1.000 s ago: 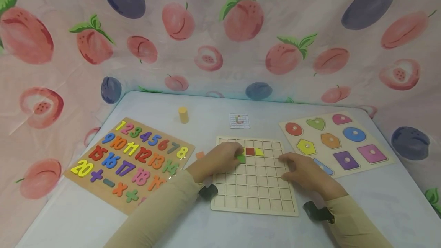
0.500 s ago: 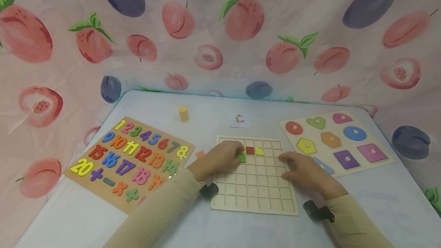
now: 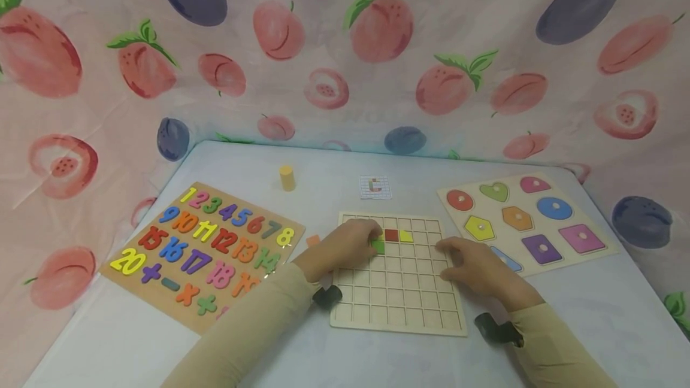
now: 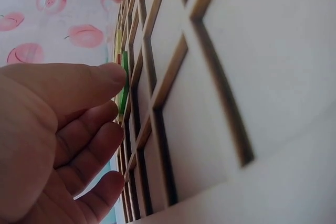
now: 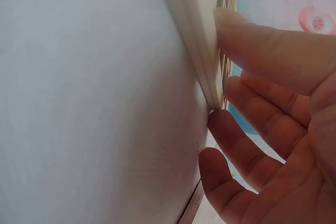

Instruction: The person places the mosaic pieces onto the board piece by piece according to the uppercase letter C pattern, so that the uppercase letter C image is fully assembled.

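Observation:
My left hand (image 3: 347, 244) reaches over the wooden grid board (image 3: 399, 298). Its thumb touches a green tile (image 4: 124, 85) on the grid, and its other fingers are loosely bent. A dark red tile (image 3: 391, 235) and a yellow piece (image 3: 405, 236) with a slanted side lie in cells just right of the fingertips. Another bit of yellow is mostly hidden by the index finger. At the board's right edge, my right hand (image 3: 480, 268) rests with thumb and fingertips touching the rim (image 5: 197, 40); nothing is lifted in it.
A number board (image 3: 178, 283) lies left, a shape-knob board (image 3: 566, 262) right. Behind the grid are a small printed pattern card (image 3: 375, 187) and a yellow cylinder (image 3: 287, 178). An orange piece (image 3: 313, 241) sits left of the grid. A fruit-print curtain (image 3: 334, 35) backs the table.

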A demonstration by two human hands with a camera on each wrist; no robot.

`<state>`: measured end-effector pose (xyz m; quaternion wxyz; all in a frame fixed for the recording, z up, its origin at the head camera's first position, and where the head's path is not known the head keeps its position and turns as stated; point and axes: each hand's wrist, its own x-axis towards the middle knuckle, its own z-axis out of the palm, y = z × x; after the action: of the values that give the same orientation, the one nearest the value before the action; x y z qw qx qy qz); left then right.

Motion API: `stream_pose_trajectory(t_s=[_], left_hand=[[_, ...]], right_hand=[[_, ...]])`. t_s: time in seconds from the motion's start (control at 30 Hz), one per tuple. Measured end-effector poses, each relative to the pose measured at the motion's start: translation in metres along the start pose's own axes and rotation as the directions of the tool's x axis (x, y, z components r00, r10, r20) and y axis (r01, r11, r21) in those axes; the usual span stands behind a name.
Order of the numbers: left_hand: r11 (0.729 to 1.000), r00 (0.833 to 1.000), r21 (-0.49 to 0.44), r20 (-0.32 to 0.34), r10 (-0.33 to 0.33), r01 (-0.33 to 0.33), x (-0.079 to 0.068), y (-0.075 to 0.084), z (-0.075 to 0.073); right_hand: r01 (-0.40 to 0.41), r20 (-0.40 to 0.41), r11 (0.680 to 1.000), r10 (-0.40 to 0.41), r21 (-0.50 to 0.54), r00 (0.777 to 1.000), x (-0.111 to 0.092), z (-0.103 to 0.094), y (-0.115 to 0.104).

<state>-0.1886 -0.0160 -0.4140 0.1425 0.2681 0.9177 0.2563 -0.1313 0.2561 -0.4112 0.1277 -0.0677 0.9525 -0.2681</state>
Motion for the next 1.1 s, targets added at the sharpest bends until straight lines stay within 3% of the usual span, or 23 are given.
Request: stream_pose_trajectory(t_s=[0.27, 0.57, 0.73, 1.03, 1.1], left_hand=[[1.000, 1.000, -0.027, -0.020, -0.016, 0.015, -0.005, -0.008, -0.010], [0.993, 0.994, -0.073, -0.034, -0.100, 0.097, -0.014, -0.022, -0.028], [0.990, 0.990, -0.056, -0.046, -0.133, 0.130, -0.019, -0.031, -0.035], [0.958, 0.963, -0.119, -0.048, -0.267, 0.260, -0.034, -0.047, -0.042], [0.959, 0.963, -0.125, -0.059, -0.262, 0.253, -0.037, -0.050, -0.042]], right_hand=[[-0.005, -0.003, 1.000, 0.005, -0.011, 1.000, 0.001, 0.002, 0.002], [0.017, -0.013, 1.000, -0.017, -0.010, 1.000, 0.001, 0.001, 0.002], [0.016, -0.014, 1.000, -0.016, -0.012, 1.000, 0.001, 0.001, 0.002], [0.024, -0.020, 1.000, -0.024, -0.007, 1.000, 0.000, 0.001, 0.002], [0.025, -0.020, 1.000, -0.025, -0.004, 0.999, 0.000, 0.000, 0.001]])
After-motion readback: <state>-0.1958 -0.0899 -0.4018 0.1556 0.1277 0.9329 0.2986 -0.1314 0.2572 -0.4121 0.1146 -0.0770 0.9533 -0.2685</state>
